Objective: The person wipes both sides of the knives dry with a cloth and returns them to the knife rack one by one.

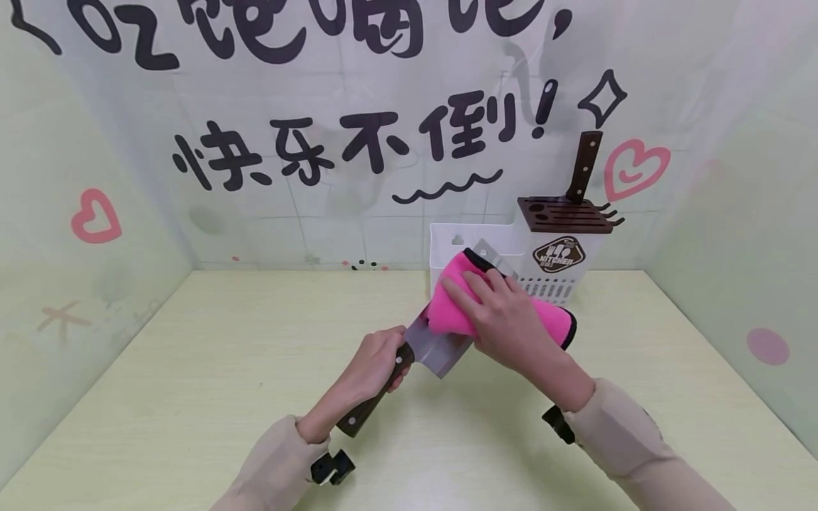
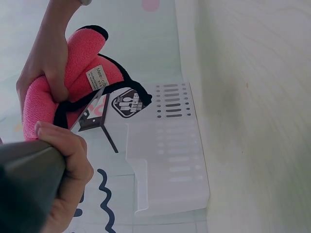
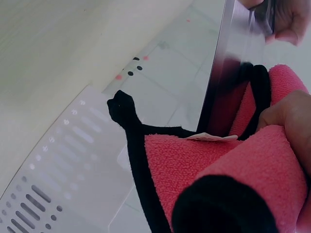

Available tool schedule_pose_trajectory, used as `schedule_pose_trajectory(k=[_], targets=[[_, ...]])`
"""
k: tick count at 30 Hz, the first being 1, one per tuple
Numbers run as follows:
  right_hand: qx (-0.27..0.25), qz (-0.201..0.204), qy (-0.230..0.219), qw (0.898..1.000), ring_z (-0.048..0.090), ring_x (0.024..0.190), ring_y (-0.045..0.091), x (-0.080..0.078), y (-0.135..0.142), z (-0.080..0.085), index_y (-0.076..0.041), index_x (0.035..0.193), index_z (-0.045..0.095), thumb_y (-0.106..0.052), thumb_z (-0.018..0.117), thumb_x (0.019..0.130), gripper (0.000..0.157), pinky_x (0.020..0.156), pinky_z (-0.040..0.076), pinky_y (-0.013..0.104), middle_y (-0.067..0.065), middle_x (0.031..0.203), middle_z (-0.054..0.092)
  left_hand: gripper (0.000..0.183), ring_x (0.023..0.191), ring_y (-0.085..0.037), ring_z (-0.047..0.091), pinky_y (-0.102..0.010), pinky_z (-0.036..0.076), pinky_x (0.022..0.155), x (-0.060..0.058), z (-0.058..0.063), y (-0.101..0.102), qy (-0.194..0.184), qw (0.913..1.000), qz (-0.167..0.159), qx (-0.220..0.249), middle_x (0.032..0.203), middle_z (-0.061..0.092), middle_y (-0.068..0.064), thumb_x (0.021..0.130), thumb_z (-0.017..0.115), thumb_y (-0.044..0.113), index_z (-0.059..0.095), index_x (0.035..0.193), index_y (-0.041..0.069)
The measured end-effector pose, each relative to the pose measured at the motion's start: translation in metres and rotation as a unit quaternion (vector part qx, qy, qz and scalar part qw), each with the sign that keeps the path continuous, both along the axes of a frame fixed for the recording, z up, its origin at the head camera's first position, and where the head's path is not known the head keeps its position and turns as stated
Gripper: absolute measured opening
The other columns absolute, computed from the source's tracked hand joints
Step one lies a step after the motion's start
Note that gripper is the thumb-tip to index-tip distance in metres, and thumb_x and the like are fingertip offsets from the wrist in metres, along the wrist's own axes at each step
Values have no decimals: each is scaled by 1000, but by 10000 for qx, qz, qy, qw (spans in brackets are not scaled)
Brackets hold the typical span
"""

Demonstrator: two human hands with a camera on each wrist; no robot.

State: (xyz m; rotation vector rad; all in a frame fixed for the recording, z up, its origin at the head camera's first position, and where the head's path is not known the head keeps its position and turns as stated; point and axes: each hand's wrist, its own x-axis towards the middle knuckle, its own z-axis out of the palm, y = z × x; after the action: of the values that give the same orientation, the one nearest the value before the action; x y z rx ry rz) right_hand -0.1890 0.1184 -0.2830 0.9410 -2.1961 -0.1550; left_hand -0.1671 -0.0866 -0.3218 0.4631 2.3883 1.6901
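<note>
My left hand [image 1: 377,362] grips the dark riveted handle [image 1: 373,397] of a cleaver [image 1: 441,351], whose broad blade points up and to the right. Folded over the blade is a pink towel [image 1: 450,305] with black edging. My right hand [image 1: 505,319] holds this towel against the blade, fingers spread on top. In the left wrist view the towel [image 2: 80,63] shows a white label, and the blade edge runs out from under it. The right wrist view shows the shiny blade [image 3: 226,68] reflecting pink, beside the towel's fleece [image 3: 180,160].
Behind the hands, against the back wall, stands a white knife holder [image 1: 556,266] with a brown slotted top. A dark-handled knife [image 1: 584,167] is upright in it. A lower white compartment [image 1: 441,241] adjoins on its left. The pale wooden table [image 1: 224,369] is walled on three sides.
</note>
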Motion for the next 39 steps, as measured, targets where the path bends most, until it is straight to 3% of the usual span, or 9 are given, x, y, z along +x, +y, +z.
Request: schedule_pose_trajectory(k=[15, 24, 28, 34, 39], targets=[[-400, -208, -173, 9988, 51, 87, 34, -10, 15, 4, -7, 122, 51, -14, 76, 59, 68, 70, 47, 43, 18, 107, 56, 30, 38, -12, 41, -24, 37, 36, 2, 0, 0, 118, 9999, -44, -96, 54, 48, -9, 89, 21, 8, 46, 74, 0], [-601, -359, -272, 9972, 49, 87, 34, -15, 24, 1, -5, 121, 51, -12, 77, 55, 71, 73, 46, 43, 19, 108, 56, 29, 38, -12, 41, -23, 37, 36, 2, 0, -1, -12, 10000, 54, -32, 54, 47, -6, 89, 22, 9, 46, 75, 0], [-605, -367, -223, 9972, 49, 86, 34, -15, 24, -1, -5, 120, 52, -11, 77, 55, 70, 71, 46, 43, 19, 107, 56, 29, 38, -12, 41, -23, 37, 36, 2, 0, -1, -3, 10000, 53, -41, 53, 47, -5, 89, 22, 9, 46, 75, 0], [-549, -432, -226, 9973, 49, 87, 34, -15, 23, -1, -5, 121, 52, -12, 76, 56, 70, 71, 46, 42, 19, 106, 56, 29, 38, -12, 41, -22, 36, 36, 2, 0, -1, 19, 10000, 32, -18, 56, 48, -14, 88, 22, 8, 46, 75, 0], [-518, -475, -251, 9972, 49, 88, 34, -13, 22, -1, -5, 121, 51, -12, 76, 57, 69, 71, 46, 42, 19, 107, 57, 29, 38, -12, 41, -22, 36, 36, 2, 0, -1, 25, 10000, 5, -9, 55, 48, -12, 88, 21, 8, 46, 74, 0]])
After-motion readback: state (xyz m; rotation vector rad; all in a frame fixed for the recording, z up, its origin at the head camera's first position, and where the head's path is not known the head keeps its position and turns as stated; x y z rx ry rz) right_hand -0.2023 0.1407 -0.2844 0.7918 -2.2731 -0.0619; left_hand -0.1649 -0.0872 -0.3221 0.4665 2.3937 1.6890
